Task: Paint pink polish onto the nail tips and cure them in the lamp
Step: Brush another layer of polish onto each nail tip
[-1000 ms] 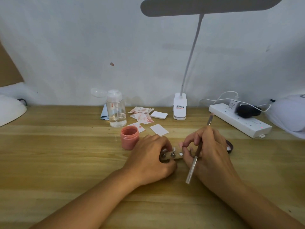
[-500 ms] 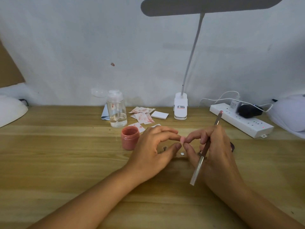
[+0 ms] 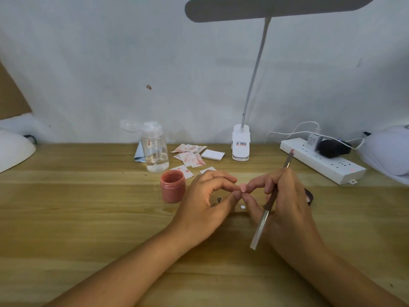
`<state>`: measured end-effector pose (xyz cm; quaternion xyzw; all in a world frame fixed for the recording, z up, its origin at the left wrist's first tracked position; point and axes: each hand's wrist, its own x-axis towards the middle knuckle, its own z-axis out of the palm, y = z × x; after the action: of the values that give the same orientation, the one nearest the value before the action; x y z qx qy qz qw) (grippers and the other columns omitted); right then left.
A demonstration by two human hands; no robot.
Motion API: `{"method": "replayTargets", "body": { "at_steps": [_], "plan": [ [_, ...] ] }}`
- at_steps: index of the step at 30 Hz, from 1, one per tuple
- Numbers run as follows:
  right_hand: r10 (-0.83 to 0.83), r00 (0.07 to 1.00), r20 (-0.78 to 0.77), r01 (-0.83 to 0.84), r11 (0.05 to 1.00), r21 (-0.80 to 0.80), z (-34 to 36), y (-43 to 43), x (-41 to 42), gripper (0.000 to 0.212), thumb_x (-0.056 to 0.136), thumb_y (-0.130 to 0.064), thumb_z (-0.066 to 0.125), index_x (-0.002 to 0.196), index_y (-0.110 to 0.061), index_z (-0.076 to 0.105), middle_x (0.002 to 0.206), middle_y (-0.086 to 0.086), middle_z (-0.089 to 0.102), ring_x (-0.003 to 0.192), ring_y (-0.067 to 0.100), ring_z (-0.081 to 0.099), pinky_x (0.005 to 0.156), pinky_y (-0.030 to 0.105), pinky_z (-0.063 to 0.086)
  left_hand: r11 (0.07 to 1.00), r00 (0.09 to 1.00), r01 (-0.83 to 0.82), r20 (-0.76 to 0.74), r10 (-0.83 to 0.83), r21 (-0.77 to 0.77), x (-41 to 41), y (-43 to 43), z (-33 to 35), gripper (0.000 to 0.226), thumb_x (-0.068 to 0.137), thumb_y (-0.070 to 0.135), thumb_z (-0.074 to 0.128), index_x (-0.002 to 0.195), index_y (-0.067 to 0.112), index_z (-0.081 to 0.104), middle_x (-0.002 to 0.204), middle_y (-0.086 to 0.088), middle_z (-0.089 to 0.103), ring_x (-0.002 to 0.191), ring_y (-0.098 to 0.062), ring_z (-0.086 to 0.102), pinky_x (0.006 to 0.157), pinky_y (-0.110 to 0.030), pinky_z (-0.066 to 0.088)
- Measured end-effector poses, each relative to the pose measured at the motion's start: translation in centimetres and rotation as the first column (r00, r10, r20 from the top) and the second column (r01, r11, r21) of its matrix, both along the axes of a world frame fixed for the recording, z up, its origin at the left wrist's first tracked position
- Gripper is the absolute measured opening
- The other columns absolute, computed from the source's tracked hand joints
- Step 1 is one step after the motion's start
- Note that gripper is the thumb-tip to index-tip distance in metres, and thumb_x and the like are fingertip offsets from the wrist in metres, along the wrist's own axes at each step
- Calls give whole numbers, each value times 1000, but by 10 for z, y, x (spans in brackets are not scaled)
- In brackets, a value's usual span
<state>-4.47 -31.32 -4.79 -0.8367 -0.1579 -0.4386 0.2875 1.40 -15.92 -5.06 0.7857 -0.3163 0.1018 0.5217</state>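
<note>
Wooden table (image 3: 77,218) carries pink jar (image 3: 172,186), clear bottle (image 3: 155,149), stained paper squares (image 3: 189,157); power strip (image 3: 321,163) at right rear

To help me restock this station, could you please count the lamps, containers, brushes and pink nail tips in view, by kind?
White domed curing lamps: 2
White clip-on desk lamp: 1
Open pink polish jar: 1
Clear plastic pump bottle: 1
Silver-handled brush: 1
Pink nail tip: 1
Total: 7

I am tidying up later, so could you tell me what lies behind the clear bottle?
A bluish sheet pokes out behind the clear bottle; the bottle hides the rest of it. A clear cap shows beside its top.
</note>
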Motion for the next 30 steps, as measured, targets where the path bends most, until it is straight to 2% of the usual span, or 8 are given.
{"method": "replayTargets", "body": {
  "at_steps": [4, 10, 12, 15, 17, 19, 23, 30],
  "plan": [
    [-7, 1000, -7, 7, 1000, -20, -1, 1, 1, 41, 70, -4, 80, 83, -10, 41, 88, -24, 51, 76, 19, 56, 65, 45, 46, 1000, 1000, 2, -9, -2, -4, 0, 2, -1, 5, 87, 23, 72, 87, 27, 74, 109, 14, 63, 113, -2, 55, 103, -29, 40],
    [-16, 1000, -18, 15, 999, -34, -2, -1, 2, 49, 69, -3, 79, 84, -18, 36, 87, -26, 51, 74, 14, 53, 67, 45, 45, 998, 999, -3, 36, 1, 58, 1, 3, -3, 8, 89, 18, 70, 91, 26, 73, 114, 15, 61, 115, 0, 53, 99, -25, 41],
    [-38, 999, -26, 37, 999, -27, -3, -2, 4, 47, 69, -7, 76, 84, -21, 34, 86, -26, 51, 73, 12, 53, 66, 47, 47, 993, 997, -32, 80, 23, 113, 2, 3, -5, 15, 87, 18, 68, 98, 27, 70, 116, 17, 60, 116, 2, 52, 97, -25, 43],
    [-93, 993, -76, 95, 995, 25, -5, -4, 7, 50, 66, -8, 75, 82, -27, 31, 81, -28, 50, 72, 8, 52, 68, 50, 49, 962, 990, -112, 117, 85, 249, 2, 6, -7, 36, 78, 36, 64, 113, 33, 59, 115, 20, 57, 112, 3, 50, 92, -23, 46],
    [-93, 992, -80, 93, 996, -9, -6, -5, 7, 54, 66, -5, 78, 84, -27, 32, 81, -27, 51, 72, 7, 52, 68, 50, 49, 923, 988, -141, 110, 109, 357, 2, 8, -10, 49, 74, 48, 61, 120, 37, 49, 117, 21, 54, 111, 3, 49, 90, -22, 47],
    [-79, 993, -84, 76, 996, -45, -6, -5, 6, 54, 66, -4, 80, 85, -24, 33, 81, -26, 52, 73, 9, 53, 71, 49, 48, 896, 989, -143, 106, 108, 421, 2, 8, -12, 52, 73, 49, 62, 121, 38, 45, 114, 21, 56, 108, 2, 49, 89, -21, 47],
    [-89, 988, -130, 78, 993, -84, -8, -5, 4, 52, 67, -3, 81, 85, -22, 35, 81, -21, 55, 81, 14, 57, 82, 38, 40, 916, 989, -130, 117, 91, 381, 3, 8, -14, 38, 78, 36, 67, 112, 37, 50, 95, 22, 60, 94, 3, 53, 80, -22, 47],
    [-72, 973, -220, 49, 993, -105, -6, -4, 3, 50, 70, -5, 76, 85, -28, 34, 83, -16, 55, 84, 13, 55, 85, 38, 41, 930, 988, -117, 138, 73, 348, 0, 9, -11, 37, 73, 37, 66, 107, 40, 52, 92, 22, 60, 90, 2, 56, 75, -23, 50]
  ]
}}
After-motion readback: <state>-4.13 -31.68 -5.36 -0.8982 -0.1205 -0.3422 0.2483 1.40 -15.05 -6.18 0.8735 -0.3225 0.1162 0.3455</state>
